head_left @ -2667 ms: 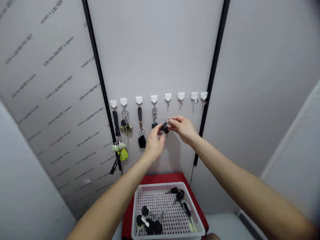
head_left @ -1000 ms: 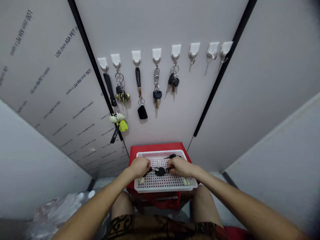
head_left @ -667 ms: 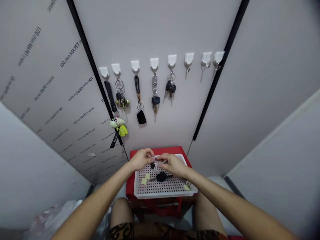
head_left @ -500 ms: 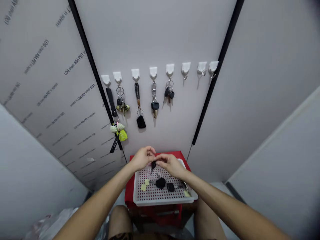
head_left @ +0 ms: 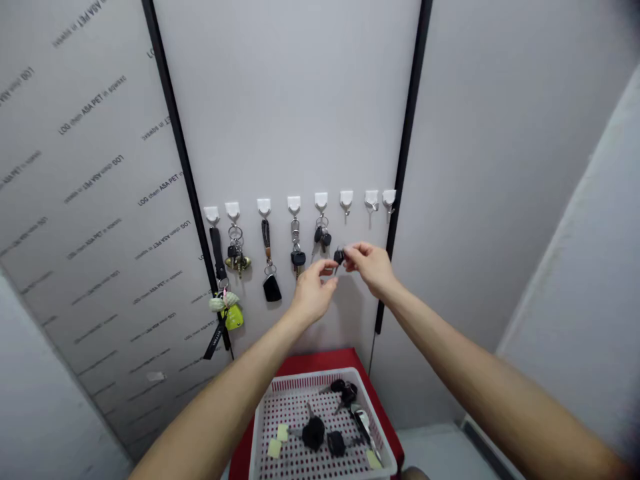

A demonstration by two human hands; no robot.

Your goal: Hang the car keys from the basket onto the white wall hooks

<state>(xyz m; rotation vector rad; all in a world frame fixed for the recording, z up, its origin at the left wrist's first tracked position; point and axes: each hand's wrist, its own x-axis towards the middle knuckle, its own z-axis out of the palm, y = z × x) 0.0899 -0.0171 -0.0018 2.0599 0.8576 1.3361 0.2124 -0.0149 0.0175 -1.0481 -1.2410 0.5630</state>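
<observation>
Both my hands are raised in front of the wall, just below a row of white hooks [head_left: 346, 198]. My right hand [head_left: 369, 265] pinches a small black key [head_left: 339, 256] by its head. My left hand [head_left: 313, 291] is closed in a pinch right beside it, fingertips at the key's lower end. The five hooks on the left carry key bunches, the nearest a black pair [head_left: 322, 235]. The three hooks on the right are bare. Below, a white perforated basket [head_left: 264, 427] holds several more black keys [head_left: 313, 432].
The basket stands on a red stool [head_left: 310, 362]. Black vertical strips [head_left: 405, 153] frame the grey wall panel. A printed panel slopes away at the left, and a pale wall closes in at the right. Small yellow-green tags [head_left: 274, 447] lie in the basket.
Both hands picked a black key out of the basket and lifted it to the hook row. The view tilted up with them. Earlier, another key bunch was hung on the fifth hook.
</observation>
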